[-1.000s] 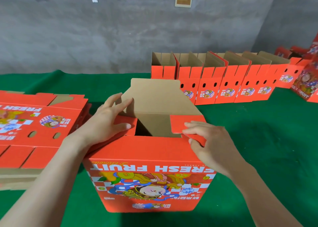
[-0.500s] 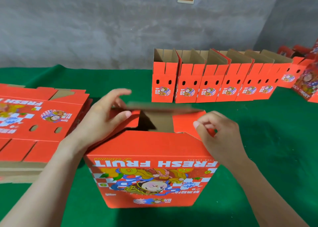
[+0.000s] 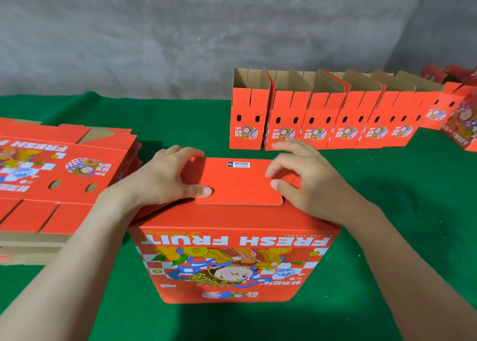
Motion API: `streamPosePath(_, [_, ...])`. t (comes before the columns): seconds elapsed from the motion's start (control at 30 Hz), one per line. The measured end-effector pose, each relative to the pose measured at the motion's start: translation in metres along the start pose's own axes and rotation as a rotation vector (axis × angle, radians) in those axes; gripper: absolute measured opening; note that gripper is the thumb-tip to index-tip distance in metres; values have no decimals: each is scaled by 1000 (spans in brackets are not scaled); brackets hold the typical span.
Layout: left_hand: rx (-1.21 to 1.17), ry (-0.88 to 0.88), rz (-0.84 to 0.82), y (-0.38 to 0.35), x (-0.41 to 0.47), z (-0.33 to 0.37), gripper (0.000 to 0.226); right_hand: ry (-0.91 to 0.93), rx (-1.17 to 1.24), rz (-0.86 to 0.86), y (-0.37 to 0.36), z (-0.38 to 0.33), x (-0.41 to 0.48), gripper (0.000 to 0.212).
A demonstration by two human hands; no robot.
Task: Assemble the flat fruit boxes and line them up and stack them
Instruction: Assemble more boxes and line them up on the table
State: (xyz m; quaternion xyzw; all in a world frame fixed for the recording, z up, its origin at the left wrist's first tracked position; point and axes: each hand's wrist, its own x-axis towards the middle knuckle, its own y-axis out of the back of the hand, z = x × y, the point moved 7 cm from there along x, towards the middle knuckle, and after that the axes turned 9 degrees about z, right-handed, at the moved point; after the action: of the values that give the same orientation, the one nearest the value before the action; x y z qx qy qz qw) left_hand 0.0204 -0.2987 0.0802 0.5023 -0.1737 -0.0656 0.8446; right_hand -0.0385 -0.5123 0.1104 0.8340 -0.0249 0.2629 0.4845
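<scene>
A red "FRESH FRUIT" box (image 3: 232,263) stands upside down on the green table (image 3: 400,211) right in front of me. Its red end flap (image 3: 237,183), with a barcode sticker, lies folded flat across the top. My left hand (image 3: 162,178) grips the box's top left end, thumb down on the flap and fingers curled over the far edge. My right hand (image 3: 309,180) holds the top right end the same way, thumb and curled forefinger at the flap's right edge. A stack of flat boxes (image 3: 51,180) lies to the left.
A row of several assembled open-topped boxes (image 3: 317,118) stands along the back of the table, right of centre. More red boxes (image 3: 462,129) sit at the far right edge. A grey concrete wall (image 3: 180,43) rises behind the table.
The brown far flap has been folded down over the opening and now lies flat, red side up. Both hands moved inward onto the top of the box.
</scene>
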Motion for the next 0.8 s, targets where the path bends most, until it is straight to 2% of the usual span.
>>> streamPosePath(0.07, [55,36,-50,-2,1,-2,88,-32,-70,-211,-19,3,6,18])
streamPosePath(0.13, [115,51,-84,-4,2,-1,92,-72,-84,-290,-31,7,9,16])
streamPosePath(0.3, [183,54,-108,-10,4,5,87,-45,-76,-212,-33,10,8,17])
streamPosePath(0.6, [251,68,-21,-11,1,6,84,35,-172,-155,-37,12,11,19])
streamPosePath(0.8, [181,27,6,-9,2,2,85,-15,-129,-166,-35,21,12,16])
